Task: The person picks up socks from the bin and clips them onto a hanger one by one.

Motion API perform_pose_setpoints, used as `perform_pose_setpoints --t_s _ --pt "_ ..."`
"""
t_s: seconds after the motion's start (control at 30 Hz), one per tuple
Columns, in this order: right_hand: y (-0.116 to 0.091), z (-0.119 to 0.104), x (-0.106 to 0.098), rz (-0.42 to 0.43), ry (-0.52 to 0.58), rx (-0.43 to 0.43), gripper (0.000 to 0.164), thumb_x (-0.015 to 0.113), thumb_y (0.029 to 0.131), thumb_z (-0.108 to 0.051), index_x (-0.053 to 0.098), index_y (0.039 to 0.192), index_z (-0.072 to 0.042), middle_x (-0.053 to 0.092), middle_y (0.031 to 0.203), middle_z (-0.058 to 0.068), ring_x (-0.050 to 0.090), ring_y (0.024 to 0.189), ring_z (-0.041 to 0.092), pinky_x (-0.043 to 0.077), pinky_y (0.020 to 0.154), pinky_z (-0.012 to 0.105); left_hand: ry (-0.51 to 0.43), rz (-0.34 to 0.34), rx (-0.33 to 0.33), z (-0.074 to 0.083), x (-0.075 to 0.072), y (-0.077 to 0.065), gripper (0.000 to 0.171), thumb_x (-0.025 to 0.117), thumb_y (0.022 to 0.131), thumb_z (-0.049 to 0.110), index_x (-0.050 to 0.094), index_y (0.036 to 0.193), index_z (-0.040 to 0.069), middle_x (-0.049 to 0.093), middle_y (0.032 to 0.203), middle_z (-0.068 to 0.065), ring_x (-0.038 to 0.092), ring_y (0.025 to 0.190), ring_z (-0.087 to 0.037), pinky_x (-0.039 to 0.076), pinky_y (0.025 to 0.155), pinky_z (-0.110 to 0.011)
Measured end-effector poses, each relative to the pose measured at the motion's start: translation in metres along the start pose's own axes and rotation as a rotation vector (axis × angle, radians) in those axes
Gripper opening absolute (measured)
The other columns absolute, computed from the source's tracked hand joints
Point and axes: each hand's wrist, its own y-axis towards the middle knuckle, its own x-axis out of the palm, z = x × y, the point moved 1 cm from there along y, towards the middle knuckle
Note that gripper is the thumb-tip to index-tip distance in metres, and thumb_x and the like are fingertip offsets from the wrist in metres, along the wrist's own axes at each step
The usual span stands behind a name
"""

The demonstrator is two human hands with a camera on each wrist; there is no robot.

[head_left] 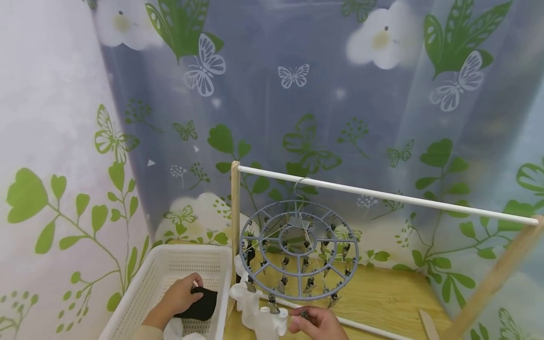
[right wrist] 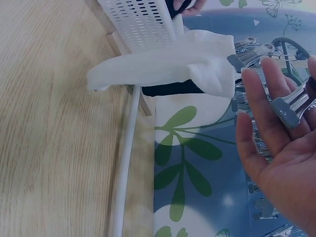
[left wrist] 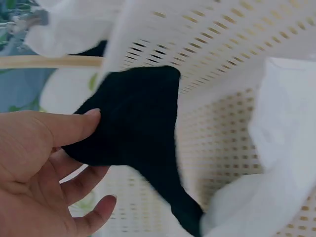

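My left hand (head_left: 182, 297) pinches a black sock (left wrist: 133, 113) between thumb and fingers, over the white basket (head_left: 223, 288). In the left wrist view the sock's narrow end droops toward white cloth (left wrist: 281, 148) in the basket. My right hand (head_left: 318, 323) holds a metal clip (right wrist: 292, 106) at the near rim of the round grey hanger (head_left: 306, 287), its fingers stretched beside it. Left of this hand, a white sock (right wrist: 163, 61) hangs from another clip (right wrist: 252, 57). Part of something black shows beneath that sock.
The round hanger hooks onto a white rail (head_left: 382, 193) between wooden posts (head_left: 235, 212). Several clips dangle around its rings. A lower white bar (right wrist: 127, 163) runs above the wooden tabletop (right wrist: 54, 148). Patterned curtain (head_left: 263, 104) surrounds the table.
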Motion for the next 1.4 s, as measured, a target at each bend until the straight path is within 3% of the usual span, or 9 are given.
perform_pose_setpoints --t_s 0.1,0.2,0.33,0.5,0.53,0.67,0.8,1.0,1.4 --pt "0.0 0.0 -0.001 0.013 -0.008 0.022 0.036 0.057 0.095 -0.026 0.066 0.095 0.009 0.065 0.112 0.026 0.064 0.098 0.024 0.054 0.077 0.037 -0.029 0.001 0.022 0.013 -0.007 -0.001 0.02 0.076 0.077 0.006 0.058 0.085 0.012 0.064 0.077 0.0 0.056 0.068 -0.016 0.047 0.063 -0.04" --pt "0.001 0.0 0.0 0.025 -0.027 0.038 0.039 0.056 0.096 -0.03 0.067 0.094 0.008 0.062 0.116 0.029 0.062 0.102 0.025 0.053 0.075 0.037 -0.029 -0.021 0.108 0.029 -0.014 -0.004 0.016 0.077 0.076 0.009 0.062 0.082 0.013 0.065 0.077 0.001 0.057 0.068 -0.015 0.048 0.062 -0.039" --pt "0.002 0.002 0.001 0.033 -0.053 0.048 0.045 0.051 0.098 -0.035 0.068 0.095 0.007 0.062 0.117 0.027 0.059 0.106 0.028 0.051 0.079 0.039 -0.077 -0.091 0.262 0.048 -0.025 -0.008 0.008 0.073 0.081 0.014 0.069 0.088 0.012 0.068 0.083 -0.001 0.061 0.073 -0.018 0.049 0.063 -0.038" --pt "0.003 0.006 0.002 0.044 -0.026 0.051 0.044 0.051 0.098 -0.034 0.068 0.096 0.007 0.064 0.115 0.022 0.058 0.106 0.028 0.051 0.079 0.037 -0.19 -0.222 0.363 0.062 -0.032 -0.012 0.017 0.065 0.089 0.018 0.07 0.102 0.008 0.071 0.097 -0.008 0.063 0.082 -0.021 0.052 0.067 -0.038" --pt "0.003 0.007 0.002 0.05 -0.014 0.064 0.044 0.052 0.097 -0.035 0.069 0.095 0.005 0.065 0.114 0.019 0.061 0.095 0.023 0.051 0.075 0.035 -0.204 -0.246 0.371 0.063 -0.032 -0.013 0.018 0.064 0.09 0.018 0.069 0.104 0.008 0.07 0.099 -0.009 0.063 0.084 -0.021 0.052 0.068 -0.037" --pt "0.003 0.01 0.003 0.074 0.0 0.083 0.042 0.054 0.095 -0.037 0.071 0.093 0.001 0.067 0.111 0.012 0.06 0.09 0.012 0.051 0.075 0.034 -0.238 -0.302 0.419 0.071 -0.031 -0.016 0.021 0.06 0.093 0.015 0.066 0.112 0.007 0.068 0.109 -0.012 0.063 0.095 -0.025 0.053 0.074 -0.039" --pt "0.004 0.009 0.002 0.082 -0.03 0.054 0.043 0.052 0.097 -0.037 0.07 0.093 0.003 0.066 0.113 0.018 0.059 0.105 0.027 0.051 0.081 0.041 -0.287 -0.362 0.464 0.083 -0.026 -0.019 0.025 0.055 0.096 0.012 0.061 0.12 0.011 0.064 0.119 -0.011 0.059 0.107 -0.028 0.052 0.083 -0.042" --pt "0.004 0.008 0.001 0.041 -0.007 0.0 0.048 0.047 0.1 -0.034 0.062 0.109 0.011 0.066 0.107 0.027 0.053 0.112 0.043 0.048 0.09 0.05 -0.384 -0.378 0.468 0.099 -0.014 -0.025 0.016 0.059 0.095 0.022 0.063 0.109 0.015 0.069 0.104 -0.006 0.063 0.087 -0.011 0.053 0.07 -0.032" --pt "0.005 0.01 -0.001 0.048 -0.062 -0.044 0.043 0.047 0.1 -0.032 0.062 0.113 0.006 0.069 0.102 0.024 0.062 0.099 0.021 0.05 0.085 0.043 -0.513 -0.399 0.529 0.117 0.008 -0.032 0.019 0.059 0.094 0.025 0.068 0.102 0.01 0.071 0.094 -0.008 0.064 0.081 -0.008 0.055 0.069 -0.028"
